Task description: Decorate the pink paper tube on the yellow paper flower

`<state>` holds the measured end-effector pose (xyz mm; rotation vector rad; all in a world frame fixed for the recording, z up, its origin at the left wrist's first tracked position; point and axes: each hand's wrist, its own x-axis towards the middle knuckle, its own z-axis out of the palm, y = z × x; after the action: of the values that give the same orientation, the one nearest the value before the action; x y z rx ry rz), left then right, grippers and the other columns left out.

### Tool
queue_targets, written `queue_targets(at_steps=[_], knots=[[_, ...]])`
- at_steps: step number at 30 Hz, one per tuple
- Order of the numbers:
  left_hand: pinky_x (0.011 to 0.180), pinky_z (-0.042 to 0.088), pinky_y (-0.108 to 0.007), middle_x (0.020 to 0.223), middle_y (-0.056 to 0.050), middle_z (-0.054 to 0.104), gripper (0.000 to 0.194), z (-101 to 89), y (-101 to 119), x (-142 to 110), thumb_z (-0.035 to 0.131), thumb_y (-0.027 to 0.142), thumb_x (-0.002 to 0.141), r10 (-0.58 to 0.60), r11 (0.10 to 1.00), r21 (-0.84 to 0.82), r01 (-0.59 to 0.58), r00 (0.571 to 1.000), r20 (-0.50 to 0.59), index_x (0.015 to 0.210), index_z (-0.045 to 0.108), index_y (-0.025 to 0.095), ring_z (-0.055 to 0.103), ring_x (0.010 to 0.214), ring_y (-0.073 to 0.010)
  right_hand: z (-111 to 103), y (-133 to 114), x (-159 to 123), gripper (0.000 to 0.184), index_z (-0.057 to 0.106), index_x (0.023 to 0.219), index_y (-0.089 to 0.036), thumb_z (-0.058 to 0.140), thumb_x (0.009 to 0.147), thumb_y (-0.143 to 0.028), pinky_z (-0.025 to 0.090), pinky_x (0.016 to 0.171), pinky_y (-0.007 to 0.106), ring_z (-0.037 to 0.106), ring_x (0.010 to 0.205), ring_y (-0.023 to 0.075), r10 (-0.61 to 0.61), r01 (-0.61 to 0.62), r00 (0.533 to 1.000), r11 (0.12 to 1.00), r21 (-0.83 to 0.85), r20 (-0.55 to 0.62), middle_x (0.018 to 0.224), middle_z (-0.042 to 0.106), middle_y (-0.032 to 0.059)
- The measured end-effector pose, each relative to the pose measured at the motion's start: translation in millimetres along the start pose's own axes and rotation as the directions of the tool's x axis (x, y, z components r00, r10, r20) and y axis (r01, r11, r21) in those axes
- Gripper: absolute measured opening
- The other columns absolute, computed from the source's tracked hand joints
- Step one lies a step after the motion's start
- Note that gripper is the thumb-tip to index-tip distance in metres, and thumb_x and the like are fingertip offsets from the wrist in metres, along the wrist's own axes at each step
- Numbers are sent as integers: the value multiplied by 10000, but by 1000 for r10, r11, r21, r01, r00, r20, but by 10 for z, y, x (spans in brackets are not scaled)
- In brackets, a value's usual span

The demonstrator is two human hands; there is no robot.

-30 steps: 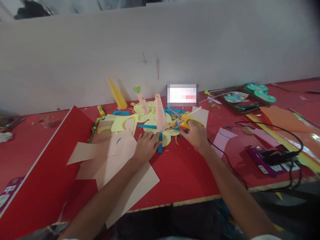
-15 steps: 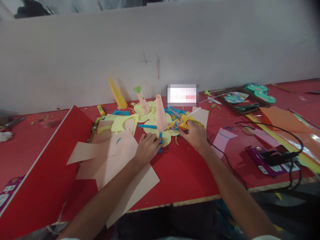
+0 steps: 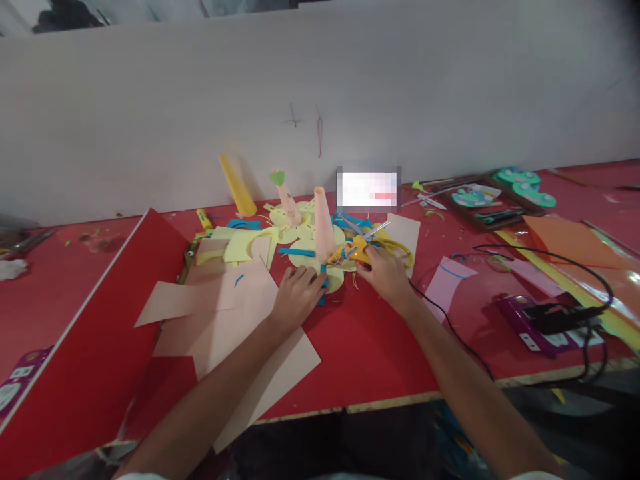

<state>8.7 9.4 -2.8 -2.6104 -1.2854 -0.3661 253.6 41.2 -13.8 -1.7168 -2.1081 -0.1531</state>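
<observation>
A pale pink paper cone (image 3: 324, 223) stands upright on a pale yellow scalloped base (image 3: 336, 281). My left hand (image 3: 300, 293) is at the front of this base, its fingers closed on a blue strip (image 3: 324, 273) close to the cone's foot. In my right hand (image 3: 387, 273) is a yellow glue gun (image 3: 359, 249), its nozzle end pointing left toward the cone's foot and a clear stick (image 3: 379, 231) jutting from its back. Another blue strip (image 3: 297, 252) lies left of the cone. Fingers hide part of the held strip and the gun's handle.
Behind stand a decorated pink cone (image 3: 290, 210) with a green heart and a yellow cone (image 3: 237, 187). Pink sheets (image 3: 240, 333) spread left, beside a raised red board (image 3: 90, 320). A black cord (image 3: 455, 330) and a purple power box (image 3: 535, 327) lie right.
My right hand has tilted the glue gun and brought it slightly left and lower, nearer the cone's foot. My left hand stays on the blue strip. The view has shifted a little.
</observation>
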Motion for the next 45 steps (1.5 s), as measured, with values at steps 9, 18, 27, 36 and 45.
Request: queue_targets(at_steps=[9, 18, 27, 36, 45], knots=[[833, 352, -411, 996, -82, 677, 223, 6, -9, 0, 574, 325, 1024, 17, 999, 30, -17, 1000, -5, 1189, 668, 208, 598, 954, -252, -5, 3, 3, 113, 624, 1016, -182, 579, 912, -180, 379, 748, 336, 674, 957, 273, -35, 34, 998, 999, 23, 48, 981, 747, 100], [839, 356, -415, 1011, -92, 681, 325, 2, -7, -10, 573, 319, 1023, -1, 999, 51, -1, 1000, 22, 1314, 614, 181, 603, 978, -264, 7, 18, 0, 147, 629, 1039, -185, 547, 918, -163, 392, 769, 337, 659, 971, 278, -37, 34, 997, 998, 51, 61, 1022, 752, 111], [844, 358, -410, 1013, -86, 679, 332, 16, -6, -13, 590, 327, 1014, -10, 998, 65, 9, 1000, 16, 1314, 616, 186, 604, 985, -264, -25, -2, 1, 138, 638, 1033, -176, 563, 918, -172, 412, 775, 343, 665, 972, 283, -15, 12, 997, 999, 42, 70, 1006, 748, 116], [815, 352, -400, 975, -57, 670, 296, 27, 1, -13, 598, 297, 1013, 25, 997, 80, -24, 1000, -8, 1297, 636, 222, 609, 941, -240, -11, 10, 5, 149, 641, 1065, -174, 577, 932, -196, 399, 755, 341, 670, 965, 284, -11, 8, 997, 999, 40, 77, 1010, 747, 116], [818, 354, -399, 991, -71, 677, 308, 18, -3, -13, 550, 333, 1040, 1, 999, 53, -1, 1000, 11, 1322, 622, 231, 616, 945, -241, -47, 20, 0, 323, 640, 1040, -180, 620, 966, -494, 388, 732, 343, 668, 942, 297, 17, -17, 1000, 1000, 1, 20, 976, 738, 134]])
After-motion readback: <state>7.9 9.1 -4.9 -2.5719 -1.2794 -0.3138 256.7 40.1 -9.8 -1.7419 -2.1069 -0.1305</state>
